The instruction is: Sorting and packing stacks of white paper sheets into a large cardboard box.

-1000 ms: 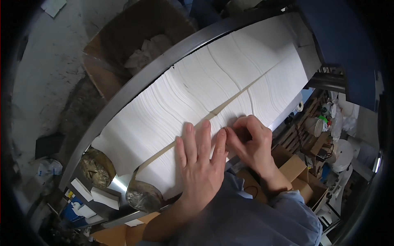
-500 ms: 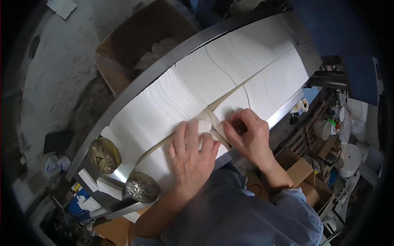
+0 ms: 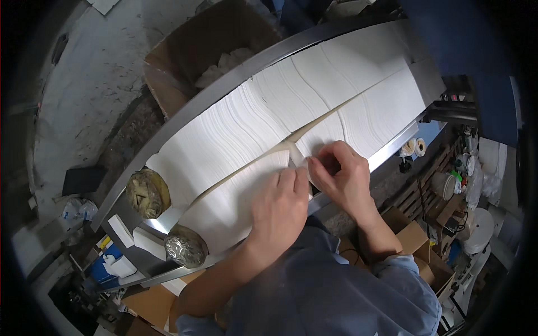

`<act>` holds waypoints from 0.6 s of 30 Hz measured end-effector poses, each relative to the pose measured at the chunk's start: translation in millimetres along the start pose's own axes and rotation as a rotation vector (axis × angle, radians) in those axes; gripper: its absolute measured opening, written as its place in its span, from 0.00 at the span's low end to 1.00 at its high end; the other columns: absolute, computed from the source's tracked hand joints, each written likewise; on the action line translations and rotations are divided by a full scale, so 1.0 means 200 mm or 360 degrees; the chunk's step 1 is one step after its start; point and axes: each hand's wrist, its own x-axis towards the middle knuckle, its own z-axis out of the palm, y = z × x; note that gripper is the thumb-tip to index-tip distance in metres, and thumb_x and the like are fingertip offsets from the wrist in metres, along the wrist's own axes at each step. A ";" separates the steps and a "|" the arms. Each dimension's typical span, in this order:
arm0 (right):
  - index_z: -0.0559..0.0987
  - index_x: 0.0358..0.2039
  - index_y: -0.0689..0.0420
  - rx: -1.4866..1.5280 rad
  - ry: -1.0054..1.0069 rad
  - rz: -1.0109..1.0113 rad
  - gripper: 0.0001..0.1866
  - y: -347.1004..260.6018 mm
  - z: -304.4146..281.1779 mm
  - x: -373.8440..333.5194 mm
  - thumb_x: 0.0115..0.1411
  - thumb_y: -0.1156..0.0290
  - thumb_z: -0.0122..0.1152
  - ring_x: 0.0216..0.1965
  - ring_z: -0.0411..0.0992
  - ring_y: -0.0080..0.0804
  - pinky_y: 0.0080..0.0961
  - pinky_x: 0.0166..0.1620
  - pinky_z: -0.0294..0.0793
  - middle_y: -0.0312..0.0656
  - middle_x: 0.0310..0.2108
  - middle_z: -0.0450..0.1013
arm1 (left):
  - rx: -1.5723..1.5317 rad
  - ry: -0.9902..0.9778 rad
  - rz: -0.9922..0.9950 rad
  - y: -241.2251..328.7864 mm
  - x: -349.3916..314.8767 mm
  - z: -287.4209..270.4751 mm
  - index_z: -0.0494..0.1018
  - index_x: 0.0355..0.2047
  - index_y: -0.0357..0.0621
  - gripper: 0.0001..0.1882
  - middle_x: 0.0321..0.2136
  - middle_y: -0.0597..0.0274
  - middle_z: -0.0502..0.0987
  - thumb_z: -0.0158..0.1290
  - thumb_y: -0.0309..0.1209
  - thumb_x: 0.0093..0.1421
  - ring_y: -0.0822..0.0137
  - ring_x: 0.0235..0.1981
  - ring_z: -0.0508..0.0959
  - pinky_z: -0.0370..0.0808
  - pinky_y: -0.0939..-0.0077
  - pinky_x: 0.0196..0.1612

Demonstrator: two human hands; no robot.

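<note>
"Two long rows of white sheets, right?"

"Yes, the near row (image 3: 238, 193) and the far row (image 3: 269, 106), side by side on the metal-edged tabletop (image 3: 218, 94), a narrow gap running between them. The near row is parted about midway."

"Where are the hands?"

"Both at that break. The left hand (image 3: 282, 210) lies over the sheets on its left side, fingers bent downward; I can't tell whether its grip is closed on any."

"And the right hand (image 3: 346, 173)?"

"Just right of the break, fingers curled, thumb close to the forefinger. I can't tell if that grip is pinching a sheet."

"Anything at the left end?"

"A yellowish wrapped bundle (image 3: 148, 194) by the far row, a shiny wrapped bundle (image 3: 186, 246) by the near one. Beyond the tabletop, a cardboard box (image 3: 162, 92) holds crumpled white material (image 3: 221, 67)."
</note>
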 end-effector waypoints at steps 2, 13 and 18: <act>0.78 0.32 0.61 -0.0017 -0.0008 0.0010 0.11 0.01 0.01 0.00 0.56 0.72 0.74 0.22 0.75 0.30 0.25 0.27 0.74 0.43 0.23 0.76 | -0.0123 -0.0073 -0.0122 0.01 0.04 0.01 0.75 0.48 0.36 0.14 0.40 0.53 0.82 0.53 0.29 0.64 0.58 0.34 0.83 0.78 0.65 0.31; 0.78 0.34 0.62 0.0010 -0.0101 -0.0037 0.12 0.02 -0.01 -0.01 0.56 0.74 0.75 0.25 0.78 0.32 0.25 0.29 0.76 0.44 0.26 0.77 | -0.0703 -0.0202 -0.0507 -0.03 0.10 0.03 0.73 0.39 0.36 0.15 0.20 0.44 0.79 0.49 0.39 0.71 0.42 0.23 0.81 0.75 0.48 0.28; 0.78 0.34 0.62 0.0010 -0.0207 0.0022 0.11 -0.04 -0.04 0.02 0.57 0.77 0.74 0.27 0.79 0.33 0.25 0.30 0.76 0.45 0.27 0.77 | -0.0680 -0.0134 -0.0520 -0.02 0.09 0.05 0.73 0.39 0.39 0.15 0.17 0.50 0.78 0.52 0.41 0.70 0.49 0.21 0.81 0.76 0.55 0.24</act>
